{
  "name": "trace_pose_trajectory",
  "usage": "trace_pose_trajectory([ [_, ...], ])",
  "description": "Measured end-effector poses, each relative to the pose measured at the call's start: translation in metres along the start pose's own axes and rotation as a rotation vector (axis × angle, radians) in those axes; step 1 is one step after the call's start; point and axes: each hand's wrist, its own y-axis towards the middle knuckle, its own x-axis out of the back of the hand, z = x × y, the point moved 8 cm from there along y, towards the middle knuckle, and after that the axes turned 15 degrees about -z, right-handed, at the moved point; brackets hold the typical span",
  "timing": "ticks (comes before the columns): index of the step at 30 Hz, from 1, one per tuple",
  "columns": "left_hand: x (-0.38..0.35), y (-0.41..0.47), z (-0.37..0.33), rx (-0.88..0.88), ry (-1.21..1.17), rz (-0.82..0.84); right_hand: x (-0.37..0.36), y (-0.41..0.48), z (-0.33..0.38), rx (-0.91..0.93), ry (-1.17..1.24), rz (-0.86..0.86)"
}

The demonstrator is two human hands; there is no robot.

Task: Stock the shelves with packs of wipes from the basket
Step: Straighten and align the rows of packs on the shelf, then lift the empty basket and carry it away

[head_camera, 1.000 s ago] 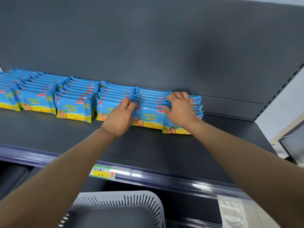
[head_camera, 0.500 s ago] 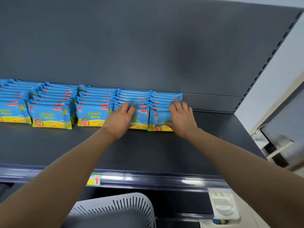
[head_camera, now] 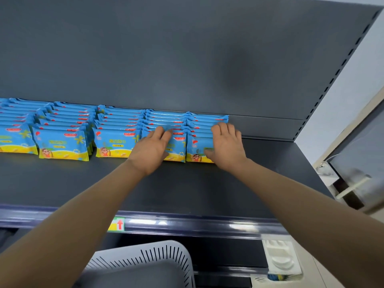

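Dark grey shelf (head_camera: 187, 188), packs of wipes (head_camera: 62, 142) standing in rows at its back, leftmost row cut off by frame, your left hand (head_camera: 151, 148) flat on fourth row, label part hidden, your right hand (head_camera: 226, 147) flat on last row, basket (head_camera: 158, 256) below, contents unseen.

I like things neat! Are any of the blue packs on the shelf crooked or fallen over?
Nothing stands out. The packs of wipes stand upright in tidy rows on the shelf, none tipped or torn. The left hand and right hand rest flat on the two rightmost rows.
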Motion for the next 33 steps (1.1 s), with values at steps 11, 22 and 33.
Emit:
trace_pose_trajectory([
  [11,0.090,-0.023,-0.021,-0.116,-0.005,-0.304,0.092,-0.016,0.041,0.077,0.001,-0.189],
  [22,0.224,-0.140,0.012,-0.018,-0.410,-0.531,0.222,-0.105,0.144,-0.012,0.068,-0.388],
  [33,0.231,-0.265,0.029,-0.038,-0.150,-0.422,0.215,-0.191,0.189,-0.004,0.095,-0.253],
])
